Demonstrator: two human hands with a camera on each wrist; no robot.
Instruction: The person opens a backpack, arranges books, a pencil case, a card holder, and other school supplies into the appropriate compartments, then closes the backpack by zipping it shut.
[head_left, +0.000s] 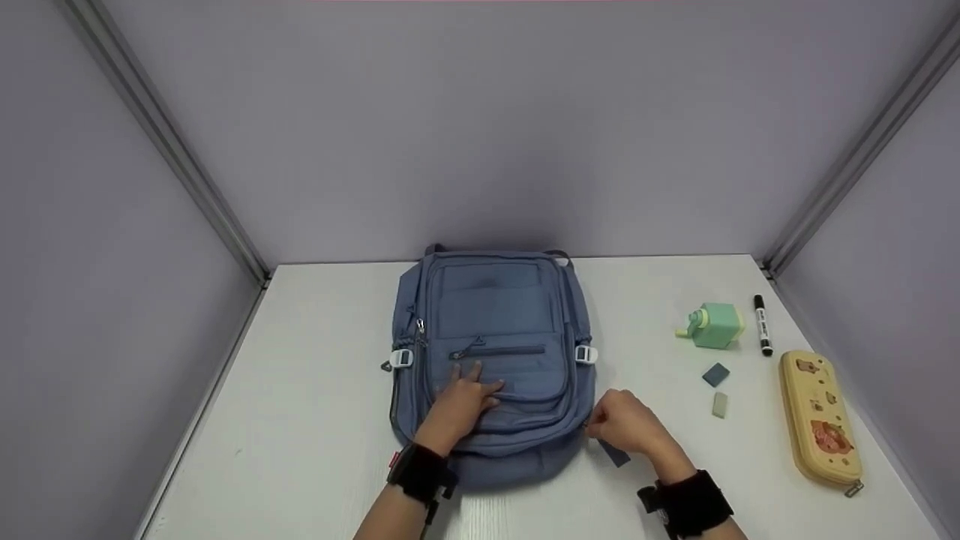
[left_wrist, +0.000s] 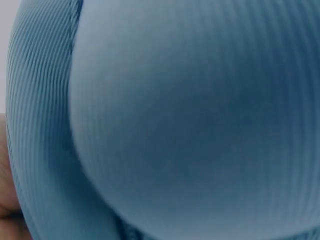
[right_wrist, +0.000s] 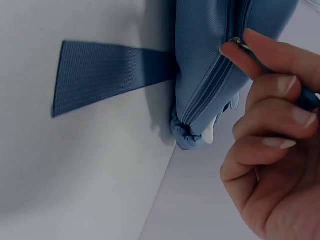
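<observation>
The soft, limp backpack was pressed flat by the left hand with straight fingers, its zipper pull pinched by the right hand, judged the best hold.

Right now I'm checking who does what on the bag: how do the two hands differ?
The left hand lies flat with fingers spread on the front of the blue backpack; the right hand is curled at the backpack's lower side edge. The left hand presses and pinches nothing, while the right hand's fingertips pinch a zipper pull. Both wear black wrist straps and touch the same backpack.
</observation>
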